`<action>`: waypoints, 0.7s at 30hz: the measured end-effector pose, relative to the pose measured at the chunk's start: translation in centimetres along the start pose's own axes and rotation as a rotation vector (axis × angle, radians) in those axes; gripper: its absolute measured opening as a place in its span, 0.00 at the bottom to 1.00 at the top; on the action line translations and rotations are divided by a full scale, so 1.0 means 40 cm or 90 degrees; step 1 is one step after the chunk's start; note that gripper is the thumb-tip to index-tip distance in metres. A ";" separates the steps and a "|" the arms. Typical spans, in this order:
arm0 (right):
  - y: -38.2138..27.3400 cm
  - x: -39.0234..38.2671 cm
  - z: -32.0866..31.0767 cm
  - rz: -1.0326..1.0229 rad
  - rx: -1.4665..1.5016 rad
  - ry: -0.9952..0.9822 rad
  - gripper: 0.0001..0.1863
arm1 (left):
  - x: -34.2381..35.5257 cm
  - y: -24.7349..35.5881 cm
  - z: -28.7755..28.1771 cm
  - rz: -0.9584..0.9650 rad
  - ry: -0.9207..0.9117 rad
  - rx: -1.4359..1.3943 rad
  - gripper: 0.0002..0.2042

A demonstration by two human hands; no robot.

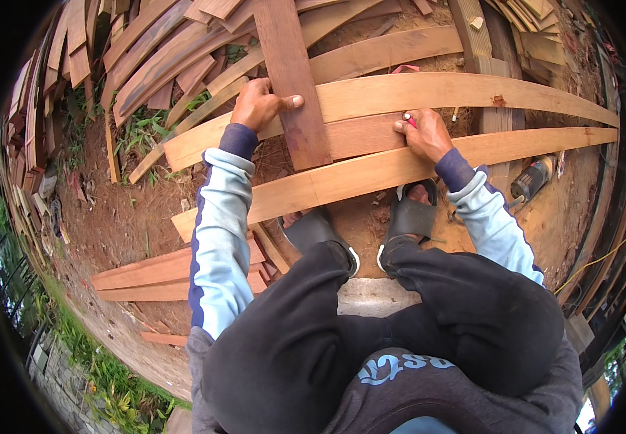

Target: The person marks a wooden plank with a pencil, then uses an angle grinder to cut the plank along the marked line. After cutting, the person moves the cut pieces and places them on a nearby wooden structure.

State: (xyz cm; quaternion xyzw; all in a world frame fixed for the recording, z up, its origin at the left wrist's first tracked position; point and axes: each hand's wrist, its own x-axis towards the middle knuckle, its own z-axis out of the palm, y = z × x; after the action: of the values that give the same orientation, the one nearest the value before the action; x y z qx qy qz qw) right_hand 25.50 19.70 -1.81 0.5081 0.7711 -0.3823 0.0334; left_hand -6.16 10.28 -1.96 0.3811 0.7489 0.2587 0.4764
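Head view: left fisheye of side-by-side pair worn on head; aimed steeply down, upright, unmirrored. Field wide, round at sides, with black corners; straight edges bow toward rim. Dark sweatshirt [418, 396], at lower edge, nearest lens. Sandals [318, 231] farther below, mid-frame. Left hand [259, 105], upper left of centre, and right hand [429, 136], upper right of centre, at middle range, seen from above and behind. Stacked boards [157, 61] at upper left and grass [103, 369] at lower left lie farther out, toward curved rim.
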 end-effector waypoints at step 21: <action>0.005 0.009 0.032 0.007 -0.021 0.045 0.17 | 0.005 -0.008 -0.009 0.031 -0.032 0.089 0.26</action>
State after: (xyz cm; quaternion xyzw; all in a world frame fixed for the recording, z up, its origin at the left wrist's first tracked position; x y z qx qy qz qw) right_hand 25.06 19.20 -2.99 0.5250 0.7752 -0.3509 0.0164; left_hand -6.66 10.23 -2.15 0.4377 0.7435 0.2079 0.4609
